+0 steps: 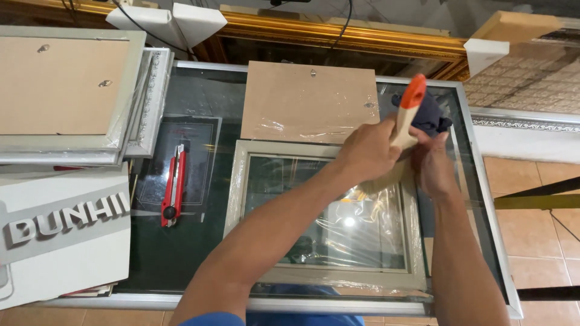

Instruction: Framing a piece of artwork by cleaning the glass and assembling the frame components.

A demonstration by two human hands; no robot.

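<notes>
Brush held over a picture frame

The left hand [368, 151] gripped a paintbrush [406, 115], fingers clamped on its handle; the right hand [432, 166] lay beside it, fingers curled, above the frame [238, 181], at its two o'clock corner.

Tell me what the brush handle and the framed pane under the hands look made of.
Brush handle: pale wood, apparently, with a glossy orange tip. Pane: probably glass, since it reflects a lamp; clear plastic film wrinkles over it. Both hands grip the brush.

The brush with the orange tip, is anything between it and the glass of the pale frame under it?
Nothing solid shows. The left hand holds the brush over the pale frame; only loose clear plastic wrap lies on the glass there. The right hand is beside the bristles.
</notes>
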